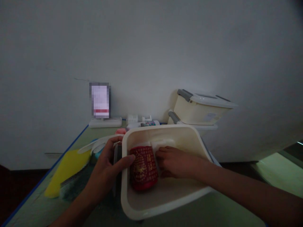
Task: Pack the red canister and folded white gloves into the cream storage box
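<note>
A cream plastic bin (142,208) is tilted toward me on the table. Inside it stands a red cup (143,168) with gold patterning and a white top. My left hand (107,165) grips the bin's left wall, thumb hooked over the rim and touching the cup's side. My right hand (174,161) reaches into the bin, its fingers curled against the right side of the cup, near a white piece (161,143) behind it. Whether the right hand actually grasps the cup is unclear.
A yellow cloth (65,171) and a grey scrubber (75,186) lie to the left. White lids (94,145) sit behind my left hand. A lidded cream box (201,108), bottles (142,121) and a white stand (105,122) line the wall. The blue table edge (47,171) runs along the left.
</note>
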A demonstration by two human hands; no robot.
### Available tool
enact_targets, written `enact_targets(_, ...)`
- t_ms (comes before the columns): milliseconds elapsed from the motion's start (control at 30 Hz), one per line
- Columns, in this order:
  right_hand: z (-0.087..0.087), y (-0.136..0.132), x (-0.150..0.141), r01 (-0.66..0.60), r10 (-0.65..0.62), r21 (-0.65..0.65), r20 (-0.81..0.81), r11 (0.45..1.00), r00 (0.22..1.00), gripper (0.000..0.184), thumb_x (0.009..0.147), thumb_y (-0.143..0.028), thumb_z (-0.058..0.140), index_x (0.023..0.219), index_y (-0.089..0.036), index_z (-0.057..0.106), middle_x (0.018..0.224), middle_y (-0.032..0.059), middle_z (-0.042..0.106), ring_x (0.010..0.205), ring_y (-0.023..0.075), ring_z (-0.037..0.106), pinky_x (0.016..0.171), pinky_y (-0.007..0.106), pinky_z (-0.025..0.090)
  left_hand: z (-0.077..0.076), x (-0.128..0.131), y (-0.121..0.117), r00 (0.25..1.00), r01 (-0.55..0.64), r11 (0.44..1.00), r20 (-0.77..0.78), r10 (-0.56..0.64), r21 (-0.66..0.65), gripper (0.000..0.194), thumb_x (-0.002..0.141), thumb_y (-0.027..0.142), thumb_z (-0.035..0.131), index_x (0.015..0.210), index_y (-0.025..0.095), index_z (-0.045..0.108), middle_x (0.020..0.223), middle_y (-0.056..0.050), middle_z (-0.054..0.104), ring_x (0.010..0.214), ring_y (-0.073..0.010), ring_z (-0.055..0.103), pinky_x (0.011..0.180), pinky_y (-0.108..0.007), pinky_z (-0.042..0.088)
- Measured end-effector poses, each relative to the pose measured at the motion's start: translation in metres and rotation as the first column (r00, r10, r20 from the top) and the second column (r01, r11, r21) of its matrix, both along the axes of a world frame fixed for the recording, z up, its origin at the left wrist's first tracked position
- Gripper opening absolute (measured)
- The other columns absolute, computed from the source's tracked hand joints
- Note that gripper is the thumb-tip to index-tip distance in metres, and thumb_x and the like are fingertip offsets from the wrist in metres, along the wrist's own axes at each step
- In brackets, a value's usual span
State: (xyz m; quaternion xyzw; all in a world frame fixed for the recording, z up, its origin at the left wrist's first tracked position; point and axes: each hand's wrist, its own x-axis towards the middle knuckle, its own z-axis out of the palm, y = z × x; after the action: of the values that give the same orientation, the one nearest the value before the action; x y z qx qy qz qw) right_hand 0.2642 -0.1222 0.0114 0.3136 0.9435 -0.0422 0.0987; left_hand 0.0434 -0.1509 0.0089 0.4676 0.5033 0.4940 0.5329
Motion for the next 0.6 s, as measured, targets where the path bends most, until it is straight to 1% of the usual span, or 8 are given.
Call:
enact_targets(100, 0.014, 0.001, 0.003, -0.053, 0.053, -0.061, -0.011, 0.997, 0.999, 0.019, 0.086, -0.027, 0.056, 0.087, -0.014, 0.070, 0.097, 0.0088, 0.065, 0.096, 0.0198, 0.057, 0.088, 0.031, 0.044, 0.001, 0.001, -0.001, 1.000, -0.002, 1.000, 0.016, 0.002, 0.003, 0.040, 0.066, 0.031, 0.067, 0.102, 0.026, 0.050, 0.083, 0.001, 0.065, 0.072, -0.0196, 0.061, 0.060, -0.027, 0.050)
enact_targets(133, 0.017, 0.002, 0.005, -0.036, 0.034, -0.052, -0.037, 0.998, 0.999, 0.018, 0.086, -0.024, 0.054, 0.088, -0.015, 0.069, 0.096, 0.0077, 0.064, 0.094, 0.0185, 0.057, 0.087, 0.030, 0.045, 0.001, 0.001, -0.001, 1.000, -0.005, 1.000, 0.019, 0.005, 0.005, 0.040, 0.066, 0.031, 0.067, 0.102, 0.026, 0.051, 0.083, 0.002, 0.065, 0.073, -0.0196, 0.062, 0.060, -0.027, 0.050)
enact_targets(200, 0.019, 0.002, 0.007, 0.051, -0.048, 0.024, -0.091, 0.998, 0.995, 0.017, 0.086, -0.016, 0.051, 0.095, -0.015, 0.066, 0.098, 0.0075, 0.062, 0.092, 0.0176, 0.057, 0.085, 0.030, 0.046, 0.001, 0.001, -0.001, 1.000, -0.011, 1.000, 0.017, 0.011, 0.002, 0.040, 0.065, 0.031, 0.068, 0.101, 0.026, 0.051, 0.084, 0.002, 0.065, 0.072, -0.0194, 0.062, 0.060, -0.027, 0.050)
enact_targets(267, 0.015, 0.002, 0.008, 0.131, -0.119, 0.112, -0.106, 0.985, 0.987, 0.020, 0.084, -0.011, 0.052, 0.101, -0.013, 0.063, 0.102, 0.0100, 0.060, 0.096, 0.0198, 0.055, 0.088, 0.034, 0.045, 0.001, 0.002, -0.001, 1.000, -0.017, 1.000, 0.017, 0.017, -0.012, 0.040, 0.064, 0.032, 0.067, 0.101, 0.027, 0.051, 0.085, 0.001, 0.065, 0.071, -0.0197, 0.062, 0.058, -0.028, 0.050)
enact_targets(300, 0.011, 0.002, 0.007, 0.146, -0.133, 0.130, -0.100, 0.981, 0.986, 0.022, 0.082, -0.011, 0.054, 0.103, -0.012, 0.062, 0.104, 0.0112, 0.059, 0.098, 0.0212, 0.054, 0.090, 0.036, 0.044, 0.001, 0.002, -0.001, 1.000, -0.018, 1.000, 0.019, 0.019, -0.019, 0.041, 0.064, 0.032, 0.067, 0.101, 0.027, 0.051, 0.085, 0.001, 0.065, 0.070, -0.0201, 0.062, 0.058, -0.029, 0.050)
enact_targets(367, 0.003, 0.001, 0.006, 0.146, -0.137, 0.116, -0.084, 0.982, 0.987, 0.031, 0.079, -0.018, 0.061, 0.109, -0.010, 0.059, 0.108, 0.0134, 0.058, 0.103, 0.0237, 0.053, 0.093, 0.039, 0.043, 0.001, 0.002, -0.001, 1.000, -0.024, 1.000, 0.015, 0.024, -0.018, 0.040, 0.064, 0.032, 0.067, 0.101, 0.026, 0.051, 0.084, 0.000, 0.065, 0.070, -0.0208, 0.062, 0.058, -0.029, 0.050)
enact_targets(467, -0.005, 0.000, 0.003, 0.158, -0.152, 0.088, -0.071, 0.984, 0.986, 0.053, 0.072, -0.030, 0.072, 0.117, -0.008, 0.053, 0.113, 0.0153, 0.054, 0.105, 0.0257, 0.051, 0.093, 0.039, 0.043, 0.002, 0.002, -0.001, 1.000, -0.030, 1.000, 0.000, 0.030, -0.006, 0.038, 0.064, 0.031, 0.067, 0.099, 0.026, 0.052, 0.083, 0.000, 0.065, 0.072, -0.0210, 0.061, 0.058, -0.028, 0.050)
enact_targets(600, -0.005, 0.000, 0.001, 0.162, -0.155, 0.133, -0.058, 0.978, 0.986, 0.059, 0.067, -0.032, 0.075, 0.117, -0.009, 0.053, 0.114, 0.0155, 0.052, 0.107, 0.0274, 0.049, 0.093, 0.041, 0.042, 0.002, 0.002, -0.001, 0.999, -0.030, 1.000, 0.011, 0.030, -0.001, 0.041, 0.064, 0.031, 0.067, 0.101, 0.026, 0.051, 0.086, -0.001, 0.065, 0.075, -0.0224, 0.062, 0.058, -0.028, 0.051)
